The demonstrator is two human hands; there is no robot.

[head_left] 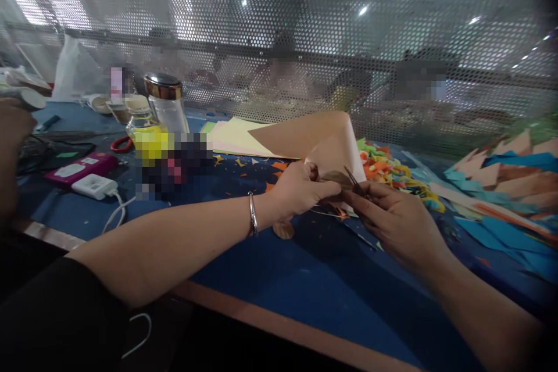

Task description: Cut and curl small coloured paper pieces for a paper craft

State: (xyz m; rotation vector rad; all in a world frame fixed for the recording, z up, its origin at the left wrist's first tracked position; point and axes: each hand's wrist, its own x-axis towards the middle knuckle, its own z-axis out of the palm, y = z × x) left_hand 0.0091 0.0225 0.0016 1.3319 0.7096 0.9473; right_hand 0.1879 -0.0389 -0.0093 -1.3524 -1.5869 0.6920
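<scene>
The left hand has its grip pinched shut on a thin brown piece, whose outline is mostly hidden by fingers. Close on its right, the right hand has its grip closed around a slim, dark, pointed tool; only the tips show, so its kind cannot be told, nor whether these fingers also touch the brown piece.

Below the left wrist, a rounded brown scrap lies on the blue tabletop, partly covered. Beyond the hands, a large, smooth tan sheet curls upward, its lower edge hidden, overlapping flat pale sheets to the far left. On the right are crumpled, many-coloured scraps, then jagged blue and peach paper, cut off by the edge.

At far left stands a clear jar with a glossy lid; pixelation masks part of the yellow-filled bottle beside it. A perforated screen blurs the people behind.
</scene>
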